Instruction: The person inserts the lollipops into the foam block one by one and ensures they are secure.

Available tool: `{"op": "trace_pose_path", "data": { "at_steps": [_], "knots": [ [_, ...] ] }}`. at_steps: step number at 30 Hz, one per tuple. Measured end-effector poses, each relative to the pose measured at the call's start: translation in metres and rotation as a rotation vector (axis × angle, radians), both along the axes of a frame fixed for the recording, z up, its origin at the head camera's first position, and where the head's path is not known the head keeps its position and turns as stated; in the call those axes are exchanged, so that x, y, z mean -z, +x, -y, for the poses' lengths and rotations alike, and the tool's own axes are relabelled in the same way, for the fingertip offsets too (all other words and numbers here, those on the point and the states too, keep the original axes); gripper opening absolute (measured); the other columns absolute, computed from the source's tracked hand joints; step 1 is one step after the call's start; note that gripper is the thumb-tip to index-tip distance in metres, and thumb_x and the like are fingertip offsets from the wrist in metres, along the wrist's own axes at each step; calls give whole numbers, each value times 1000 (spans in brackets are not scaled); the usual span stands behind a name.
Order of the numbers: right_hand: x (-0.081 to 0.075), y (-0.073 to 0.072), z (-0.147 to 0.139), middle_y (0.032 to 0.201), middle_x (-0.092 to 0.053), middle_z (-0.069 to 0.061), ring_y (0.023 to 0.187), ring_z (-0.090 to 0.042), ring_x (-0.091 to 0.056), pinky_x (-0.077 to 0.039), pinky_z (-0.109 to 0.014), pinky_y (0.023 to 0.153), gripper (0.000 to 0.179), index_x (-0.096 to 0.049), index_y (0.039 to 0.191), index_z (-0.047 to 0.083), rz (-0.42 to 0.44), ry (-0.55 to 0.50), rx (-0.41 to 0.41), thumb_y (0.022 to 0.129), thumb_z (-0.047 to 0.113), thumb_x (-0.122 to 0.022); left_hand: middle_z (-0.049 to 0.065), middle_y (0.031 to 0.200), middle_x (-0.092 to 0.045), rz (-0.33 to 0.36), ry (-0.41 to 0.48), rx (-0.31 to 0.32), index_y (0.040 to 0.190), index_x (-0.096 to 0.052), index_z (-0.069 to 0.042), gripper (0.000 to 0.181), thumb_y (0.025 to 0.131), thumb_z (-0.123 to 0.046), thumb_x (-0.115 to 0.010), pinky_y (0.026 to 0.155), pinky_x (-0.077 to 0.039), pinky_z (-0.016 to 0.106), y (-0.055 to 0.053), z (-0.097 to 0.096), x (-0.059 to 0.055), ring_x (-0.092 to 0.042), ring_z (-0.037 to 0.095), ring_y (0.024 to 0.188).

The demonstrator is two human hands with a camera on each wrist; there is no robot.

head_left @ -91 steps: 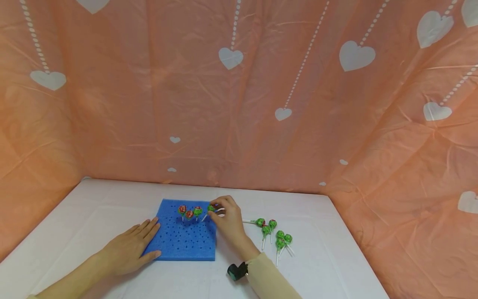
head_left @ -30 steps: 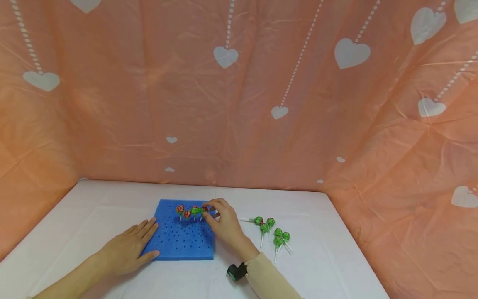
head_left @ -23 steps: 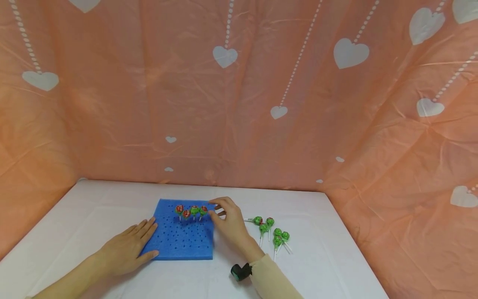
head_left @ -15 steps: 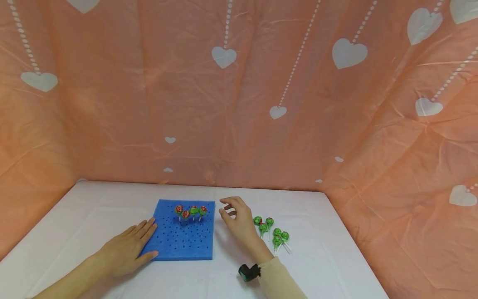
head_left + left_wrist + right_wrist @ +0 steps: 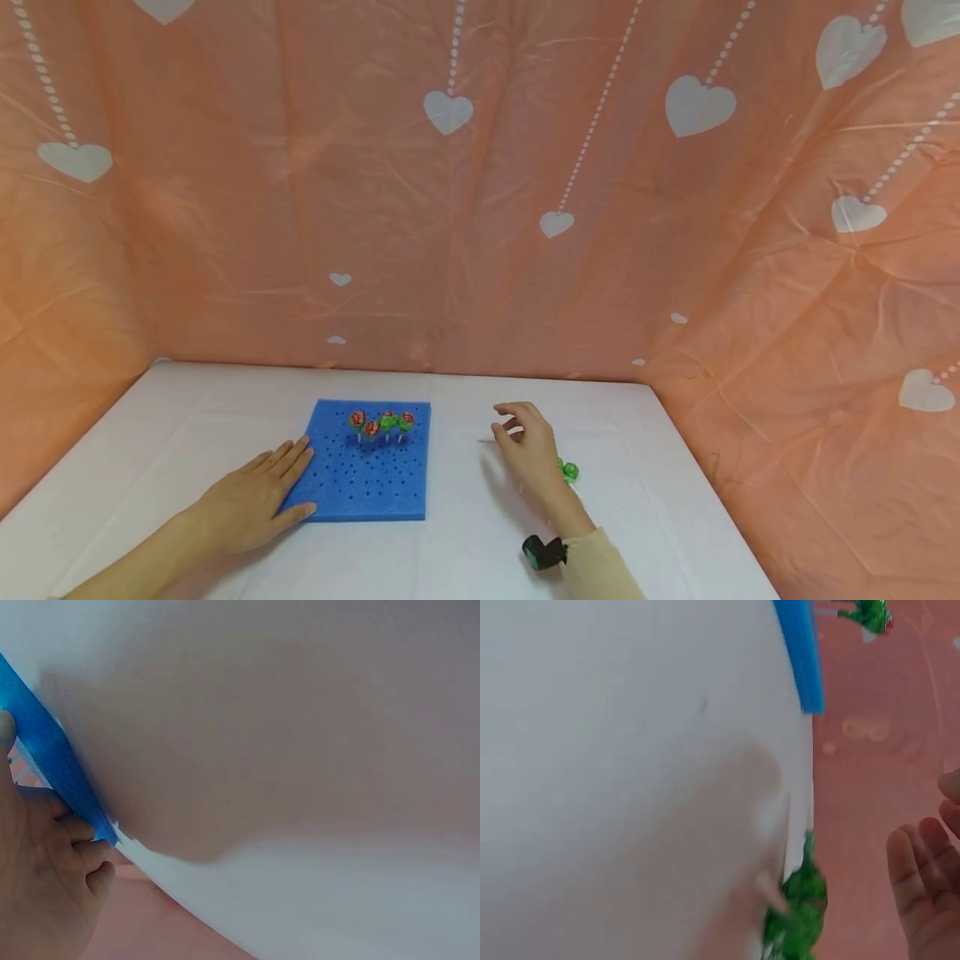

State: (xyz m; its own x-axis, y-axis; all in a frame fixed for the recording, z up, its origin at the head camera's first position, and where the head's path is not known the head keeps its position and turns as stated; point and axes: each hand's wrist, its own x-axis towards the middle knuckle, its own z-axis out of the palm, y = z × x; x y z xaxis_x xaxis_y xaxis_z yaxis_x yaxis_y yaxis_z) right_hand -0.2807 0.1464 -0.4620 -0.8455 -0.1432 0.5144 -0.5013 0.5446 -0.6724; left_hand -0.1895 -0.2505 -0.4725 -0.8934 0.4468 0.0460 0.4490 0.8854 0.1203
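A blue foam block (image 5: 367, 492) dotted with small holes lies on the white table. Several lollipops (image 5: 406, 422) in red and green wrappers stand in a row near its far side, sticks down in the foam. My left hand (image 5: 251, 500) rests flat along the block's left edge, fingers straight. To the right of the block, my right hand (image 5: 528, 450) hovers over the table with fingers loosely bent and nothing between them. Below and behind it lie loose lollipops (image 5: 570, 472), mostly hidden by the hand; their green wrappers (image 5: 799, 907) show in the right wrist view.
The white tabletop (image 5: 465, 542) reaches back to an orange curtain (image 5: 480, 317) printed with pale hearts, which also closes off both sides. A small black camera (image 5: 543, 552) is worn on the right wrist.
My right hand has let go of a lollipop that now stands in the foam, then moved right, over the loose lollipops. My left hand has kept its place on the block.
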Motion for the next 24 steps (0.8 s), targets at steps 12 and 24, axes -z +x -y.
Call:
{"op": "trace_pose_path", "data": {
  "at_steps": [12,24],
  "knots": [
    [1,3,-36,111,-67,-8,85,-15,-63,-59,-23,72,24,-73,116,0,78,124,53,92,2,-76,34,157,-40,-16,-12,-1,148,-48,12,82,103,-55,-57,115,-38,64,0,0,0,-40,54,144],
    [3,9,-51,101,-66,-5,79,-9,-57,-51,-23,64,16,-75,108,4,181,345,73,92,8,-77,34,157,-40,2,-17,-1,148,-48,12,83,102,-56,-57,115,-38,65,0,-1,-3,-39,54,144]
  ]
}}
